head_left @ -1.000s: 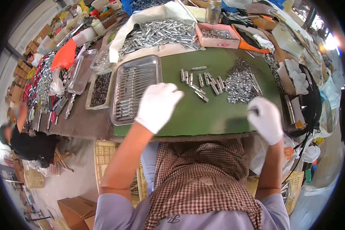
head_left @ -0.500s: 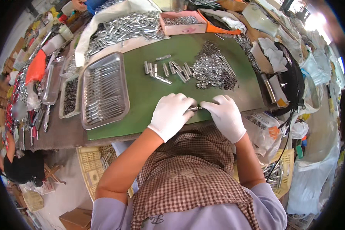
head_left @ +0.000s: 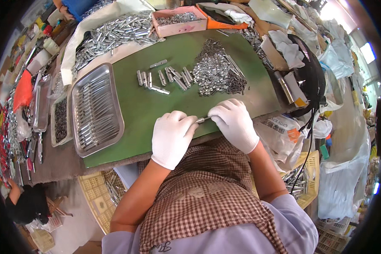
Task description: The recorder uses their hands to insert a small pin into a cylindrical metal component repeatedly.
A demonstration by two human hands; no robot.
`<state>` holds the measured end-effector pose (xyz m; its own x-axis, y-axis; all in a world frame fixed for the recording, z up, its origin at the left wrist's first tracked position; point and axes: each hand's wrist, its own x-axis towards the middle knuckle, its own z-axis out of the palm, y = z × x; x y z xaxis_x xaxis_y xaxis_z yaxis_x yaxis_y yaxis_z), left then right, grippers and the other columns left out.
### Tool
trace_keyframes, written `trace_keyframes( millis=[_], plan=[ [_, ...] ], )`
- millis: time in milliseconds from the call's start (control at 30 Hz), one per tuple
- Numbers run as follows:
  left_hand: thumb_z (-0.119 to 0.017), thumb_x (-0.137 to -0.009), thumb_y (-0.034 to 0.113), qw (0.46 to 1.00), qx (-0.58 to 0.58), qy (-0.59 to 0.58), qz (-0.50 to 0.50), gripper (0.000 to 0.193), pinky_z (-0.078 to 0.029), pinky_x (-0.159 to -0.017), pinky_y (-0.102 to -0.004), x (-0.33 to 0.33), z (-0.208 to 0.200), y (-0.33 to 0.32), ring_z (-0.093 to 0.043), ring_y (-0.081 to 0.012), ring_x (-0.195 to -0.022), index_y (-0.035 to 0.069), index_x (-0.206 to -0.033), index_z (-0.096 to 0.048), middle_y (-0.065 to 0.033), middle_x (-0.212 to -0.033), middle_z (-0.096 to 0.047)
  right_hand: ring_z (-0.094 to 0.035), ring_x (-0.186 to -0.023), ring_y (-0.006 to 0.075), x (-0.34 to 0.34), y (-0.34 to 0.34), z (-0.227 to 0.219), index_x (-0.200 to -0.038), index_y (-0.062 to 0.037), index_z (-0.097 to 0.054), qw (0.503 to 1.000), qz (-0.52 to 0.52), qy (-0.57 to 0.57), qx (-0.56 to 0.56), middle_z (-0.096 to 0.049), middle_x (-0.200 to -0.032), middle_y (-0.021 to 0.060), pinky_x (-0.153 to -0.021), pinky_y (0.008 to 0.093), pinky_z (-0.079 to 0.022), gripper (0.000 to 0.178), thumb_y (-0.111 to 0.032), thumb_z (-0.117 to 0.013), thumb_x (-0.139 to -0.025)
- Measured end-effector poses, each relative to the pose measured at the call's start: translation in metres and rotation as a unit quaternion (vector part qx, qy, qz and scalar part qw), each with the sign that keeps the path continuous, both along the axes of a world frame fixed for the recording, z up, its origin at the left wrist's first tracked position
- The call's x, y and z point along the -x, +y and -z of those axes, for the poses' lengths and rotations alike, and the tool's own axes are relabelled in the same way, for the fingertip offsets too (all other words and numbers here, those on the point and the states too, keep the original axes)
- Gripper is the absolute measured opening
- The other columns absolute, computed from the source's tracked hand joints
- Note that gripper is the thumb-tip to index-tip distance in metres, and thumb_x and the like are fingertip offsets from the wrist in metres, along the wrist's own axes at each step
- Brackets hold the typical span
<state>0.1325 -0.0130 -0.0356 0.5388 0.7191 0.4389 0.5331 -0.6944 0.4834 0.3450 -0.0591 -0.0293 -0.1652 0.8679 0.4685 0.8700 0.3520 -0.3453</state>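
Observation:
White gloves cover both hands. My left hand [head_left: 172,137] and my right hand [head_left: 235,126] pinch a slim silver metal rod [head_left: 202,120] from its two ends, just above the near edge of the green mat [head_left: 156,122]. The fingers hide much of it. Beyond the hands lies a pile of small metal parts [head_left: 216,72], some silver and some dark. To its left, several short silver metal tubes [head_left: 173,75] lie loose on the mat. A steel tray [head_left: 120,112] at the left holds rows of slender metal pieces.
A cloth-lined heap of metal tubes [head_left: 114,36] and a pink box [head_left: 180,28] stand at the back. A narrow bin of dark parts [head_left: 60,120] is left of the tray. A black mesh object [head_left: 307,72] borders the right. Someone in black [head_left: 27,205] sits at lower left.
The view has shifted, so the table appears farther left. My hands are slightly farther apart, and more of the metal rod shows between them. The parts on the mat look unchanged.

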Motion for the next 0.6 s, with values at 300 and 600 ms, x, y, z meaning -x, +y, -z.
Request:
trace_keyframes(
  millis=[300, 600],
  plan=[
    [-0.077, -0.08, 0.015, 1.0, -0.006, 0.009, -0.005, 0.013, -0.048, -0.073, -0.0431, 0.002, -0.001, 0.0, -0.062, -0.0294, -0.08, 0.011, -0.093, -0.076, -0.0063, -0.085, -0.064, -0.067, -0.094, 0.0292, -0.015, 0.01, -0.002, -0.089, -0.0145, -0.073, 0.995, 0.059, 0.042, -0.073, -0.071, -0.092, 0.0045, -0.087, 0.0423, -0.05, 0.011, -0.01, -0.072, -0.079],
    [-0.078, -0.079, 0.016, 1.0, -0.014, -0.007, -0.011, 0.013, -0.049, -0.071, -0.0426, 0.001, 0.001, 0.001, -0.063, -0.0291, -0.077, 0.012, -0.092, -0.077, -0.0059, -0.083, -0.066, -0.067, -0.092, 0.0334, -0.093, 0.019, 0.013, -0.091, -0.0105, -0.076, 0.964, 0.265, 0.005, -0.036, -0.071, -0.095, 0.0117, -0.083, 0.0421, -0.052, 0.01, -0.015, -0.073, -0.083]
  ],
)
